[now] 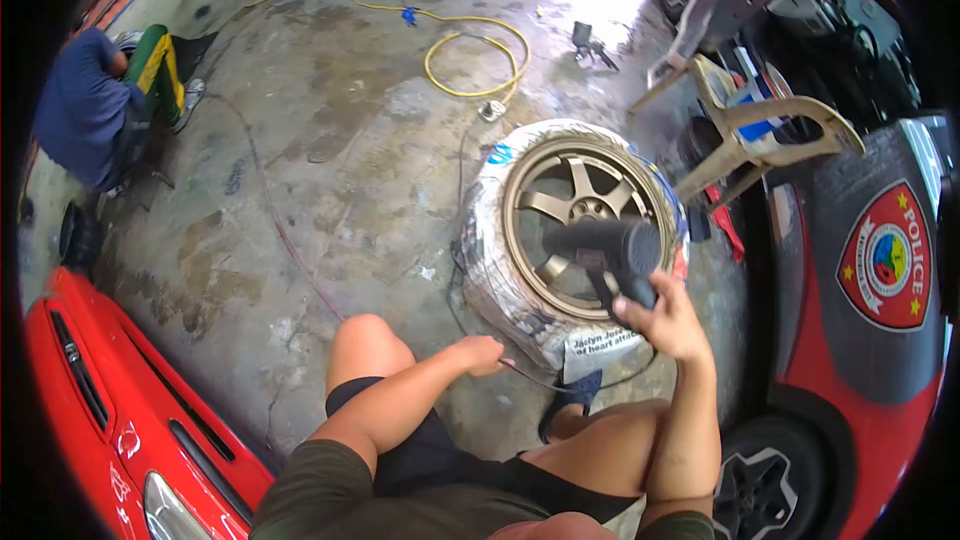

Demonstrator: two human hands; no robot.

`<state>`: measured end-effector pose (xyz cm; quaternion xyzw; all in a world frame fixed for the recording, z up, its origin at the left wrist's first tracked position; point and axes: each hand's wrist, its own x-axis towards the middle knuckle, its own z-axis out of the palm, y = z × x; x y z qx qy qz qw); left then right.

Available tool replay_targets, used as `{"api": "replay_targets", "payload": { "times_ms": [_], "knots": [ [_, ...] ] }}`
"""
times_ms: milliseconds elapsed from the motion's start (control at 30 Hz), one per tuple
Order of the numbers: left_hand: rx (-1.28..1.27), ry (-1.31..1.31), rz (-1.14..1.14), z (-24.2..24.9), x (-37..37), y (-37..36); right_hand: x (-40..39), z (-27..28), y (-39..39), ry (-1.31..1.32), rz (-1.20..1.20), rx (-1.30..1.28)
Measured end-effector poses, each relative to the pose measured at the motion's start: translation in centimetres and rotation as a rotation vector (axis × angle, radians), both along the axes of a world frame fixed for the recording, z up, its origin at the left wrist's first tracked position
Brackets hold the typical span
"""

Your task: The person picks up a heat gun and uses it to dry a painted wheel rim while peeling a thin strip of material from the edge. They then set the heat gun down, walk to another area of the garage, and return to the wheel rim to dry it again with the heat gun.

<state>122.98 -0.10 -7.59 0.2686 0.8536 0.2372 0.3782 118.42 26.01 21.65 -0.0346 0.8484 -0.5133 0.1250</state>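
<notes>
A tyre wrapped in newspaper (490,240) lies flat on the concrete floor, its bronze five-spoke rim (580,205) facing up. My right hand (665,320) grips a black heat-gun-like tool (610,245) held over the rim, its barrel pointing left. My left hand (482,352) rests by the near edge of the tyre, fingers closed on a thin black cord (530,375) that runs along the floor. My bare knees sit on either side, close to the tyre.
A red car body (110,410) is at lower left, a red-and-black police-marked vehicle (880,270) at right. A beige plastic chair (750,125) lies tipped behind the tyre. Yellow hose (470,50) coils on the floor. Another person in blue (85,105) crouches far left.
</notes>
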Motion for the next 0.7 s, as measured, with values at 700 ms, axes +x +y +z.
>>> {"api": "replay_targets", "payload": {
  "times_ms": [700],
  "knots": [
    [0.092,0.001,0.055,1.1,0.9,-0.6,-1.1,-1.8,3.0,0.412,-0.498,-0.264]
  ]
}}
